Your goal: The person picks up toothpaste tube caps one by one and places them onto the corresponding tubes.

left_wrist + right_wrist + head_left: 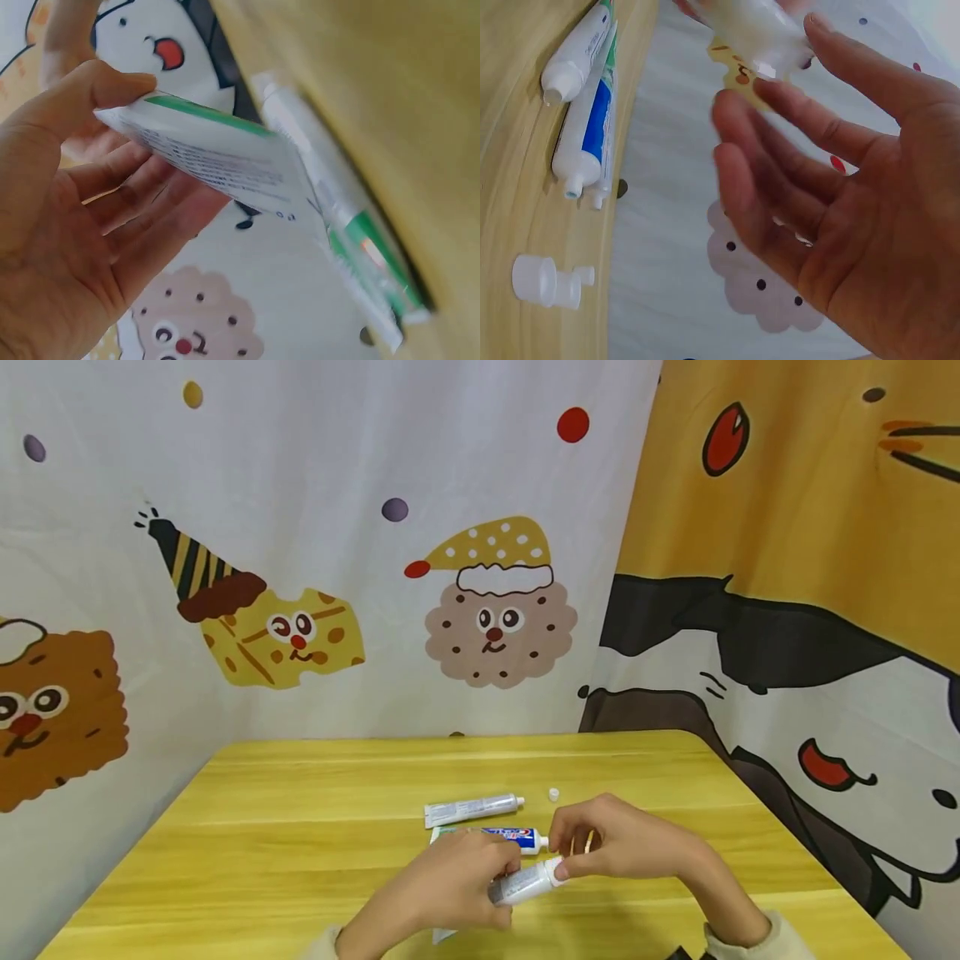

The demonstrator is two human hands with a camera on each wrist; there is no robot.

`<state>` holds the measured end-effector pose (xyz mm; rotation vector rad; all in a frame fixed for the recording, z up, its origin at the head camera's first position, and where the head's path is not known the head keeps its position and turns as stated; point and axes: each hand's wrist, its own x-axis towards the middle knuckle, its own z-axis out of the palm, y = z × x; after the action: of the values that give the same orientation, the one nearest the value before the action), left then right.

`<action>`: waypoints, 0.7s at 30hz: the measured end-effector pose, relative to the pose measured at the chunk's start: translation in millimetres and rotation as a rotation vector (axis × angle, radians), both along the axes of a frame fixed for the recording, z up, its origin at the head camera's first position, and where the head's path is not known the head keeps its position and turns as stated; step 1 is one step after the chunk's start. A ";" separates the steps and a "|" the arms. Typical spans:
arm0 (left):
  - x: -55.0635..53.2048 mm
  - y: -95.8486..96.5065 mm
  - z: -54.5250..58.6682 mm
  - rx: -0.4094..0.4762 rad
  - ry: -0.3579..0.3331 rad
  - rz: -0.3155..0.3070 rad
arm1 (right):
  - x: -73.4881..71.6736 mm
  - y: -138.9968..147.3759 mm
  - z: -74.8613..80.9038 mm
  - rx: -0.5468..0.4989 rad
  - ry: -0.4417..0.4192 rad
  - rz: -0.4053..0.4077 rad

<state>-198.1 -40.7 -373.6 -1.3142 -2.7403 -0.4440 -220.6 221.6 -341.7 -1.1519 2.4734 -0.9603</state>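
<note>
My left hand (461, 878) holds a white toothpaste tube (522, 884) above the table, tilted with its white cap end (554, 869) up to the right. In the left wrist view its thumb and fingers pinch the flat printed part of the tube (217, 154). At the cap end, the thumb and forefinger of my right hand (630, 839) seem to pinch the cap; the right wrist view blurs this contact. Beyond the hands lie a silver-grey tube (472, 810) and a blue-and-white toothpaste tube (517, 838), both with bare nozzles. Another tube (574, 67) is mostly hidden by my left hand from above.
Several loose pieces lie past the right hand: a large white cap (534, 279), a middle-sized cap (568, 289) and a small one (586, 275). Underneath is a yellow wooden table (262, 843), its far edge against a cartoon-printed curtain (300, 485).
</note>
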 end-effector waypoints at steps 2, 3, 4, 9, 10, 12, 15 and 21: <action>-1.0 -4.3 6.7 0.029 -0.012 0.015 | 2.1 -2.5 1.6 -0.003 0.034 0.008; -1.3 -6.2 9.5 0.043 -0.025 0.017 | 3.2 -3.8 2.5 -0.006 0.059 0.010; -1.5 -8.1 11.9 0.057 -0.034 0.018 | 4.5 -5.3 3.4 -0.010 0.089 0.012; -1.0 -14.3 18.7 0.105 -0.045 0.019 | 10.4 -13.6 6.0 -0.030 0.205 -0.003; -0.7 -14.7 19.0 0.110 -0.036 0.022 | 11.3 -14.9 6.1 -0.025 0.207 -0.017; -0.6 -14.8 19.0 0.114 -0.013 0.024 | 12.8 -16.5 6.2 -0.008 0.205 -0.067; -1.8 -14.7 18.4 0.125 0.001 0.029 | 15.2 -16.9 6.9 0.016 0.218 -0.150; -5.4 -15.8 18.3 0.154 0.014 0.043 | 16.6 -17.2 7.7 -0.024 0.310 -0.151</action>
<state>-203.6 -56.5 -355.3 -1.2149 -2.6563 -0.6256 -203.9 204.4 -334.0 -1.2164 2.8364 -0.9118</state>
